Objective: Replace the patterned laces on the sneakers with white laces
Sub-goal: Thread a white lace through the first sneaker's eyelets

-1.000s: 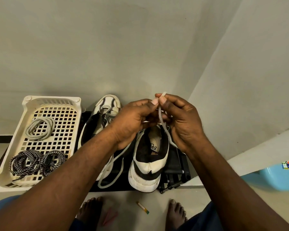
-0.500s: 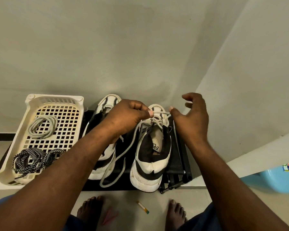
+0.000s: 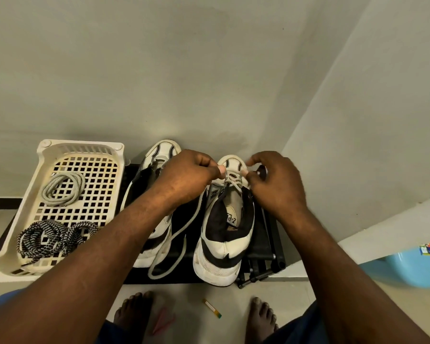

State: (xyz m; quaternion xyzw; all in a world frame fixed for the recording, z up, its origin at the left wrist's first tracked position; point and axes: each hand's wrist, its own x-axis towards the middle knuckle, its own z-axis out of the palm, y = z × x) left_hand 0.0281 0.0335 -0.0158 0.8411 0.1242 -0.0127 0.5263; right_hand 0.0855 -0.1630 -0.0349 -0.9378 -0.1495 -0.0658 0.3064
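Two white-and-black sneakers stand on a black stand, toes to the wall. The right sneaker has a white lace threaded through its front eyelets. My left hand pinches that lace on the shoe's left side, and my right hand pinches it on the right side, both over the toe end. A loose end of white lace trails back between the shoes. The left sneaker is partly hidden by my left forearm. Two coiled black-and-white patterned laces and a coiled white lace lie in a cream basket.
The black stand sits against the wall in a corner. A light blue tub with a small coloured cube is at the right. My bare feet, a small coloured stick and a pink scrap lie on the floor in front.
Both hands came down from holding the lace raised above the shoe. The right hand let go and spread for a moment, then closed on the lace at the front eyelets.
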